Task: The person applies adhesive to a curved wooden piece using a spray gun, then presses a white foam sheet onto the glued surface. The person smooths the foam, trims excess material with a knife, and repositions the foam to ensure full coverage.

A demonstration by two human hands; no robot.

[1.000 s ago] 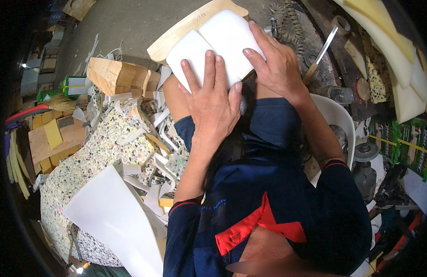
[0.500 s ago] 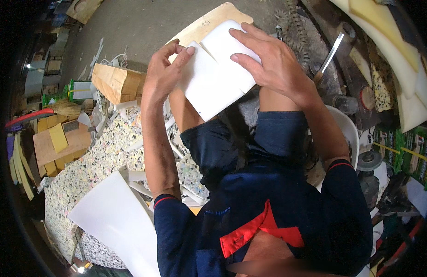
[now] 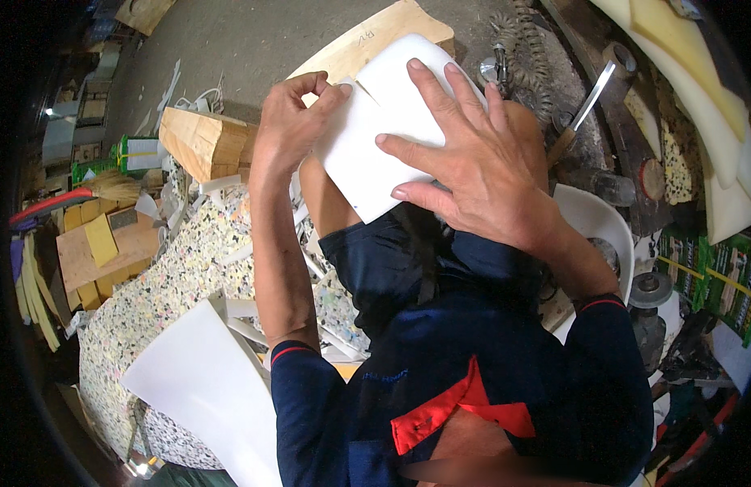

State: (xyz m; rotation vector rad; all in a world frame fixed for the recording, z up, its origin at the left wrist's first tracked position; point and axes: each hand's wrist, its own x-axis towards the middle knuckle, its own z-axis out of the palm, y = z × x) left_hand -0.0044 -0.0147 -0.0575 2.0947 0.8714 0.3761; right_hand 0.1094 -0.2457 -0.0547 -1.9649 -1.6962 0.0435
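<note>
A white foam sheet (image 3: 384, 122) with rounded corners lies across my knees, tilted, with a narrow slit cut in from its far edge. My left hand (image 3: 298, 122) pinches the far left corner beside that slit, thumb on top and fingers curled. Spread flat over the sheet's right side is my right hand (image 3: 473, 162), its fingers apart and pressing on the surface. Beyond the sheet, partly covered by it, is a pale wooden board (image 3: 351, 49) with a pencil mark.
To the left lie a carved wooden block (image 3: 201, 144), a speckled foam slab (image 3: 181, 268) and a larger white foam piece (image 3: 205, 381). On the right are a knife (image 3: 582, 114), a coiled hose (image 3: 526, 57), a white basin (image 3: 611, 227) and stacked foam sheets (image 3: 700, 89).
My right hand has slid nearer to me and spread its fingers over the sheet. My left hand keeps its corner, its fingers curled tighter. The sheet has shifted only slightly.
</note>
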